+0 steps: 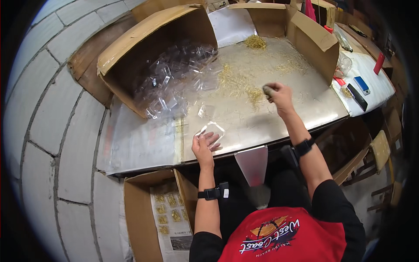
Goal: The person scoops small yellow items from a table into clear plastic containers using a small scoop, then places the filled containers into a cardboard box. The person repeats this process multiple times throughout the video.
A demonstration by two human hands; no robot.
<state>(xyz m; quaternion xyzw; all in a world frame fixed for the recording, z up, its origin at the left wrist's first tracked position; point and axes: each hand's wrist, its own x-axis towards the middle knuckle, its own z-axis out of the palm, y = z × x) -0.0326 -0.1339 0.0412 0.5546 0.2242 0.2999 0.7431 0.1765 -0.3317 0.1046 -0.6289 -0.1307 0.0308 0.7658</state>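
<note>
From here the loose bits (255,42) gleam gold, the desk (244,129) silvery grey, the plastic cases (168,83) see-through, the cardboard box (148,37) brown, the shirt (321,236) red with white-and-orange print, the sleeves (340,207) black, and the block wall (32,115) pale grey with darker lines.

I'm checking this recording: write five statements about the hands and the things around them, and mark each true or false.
1. The left hand holds a clear plastic case. True.
2. The right hand is inside the large cardboard box. False: it is over the metal worktop, near loose thin golden pieces.
3. Clear plastic pieces lie heaped in and in front of the large cardboard box. True.
4. Both wrists are bare. False: each wears a black band.
5. The lower cardboard box at the left has small packs of golden pieces in it. True.
</note>
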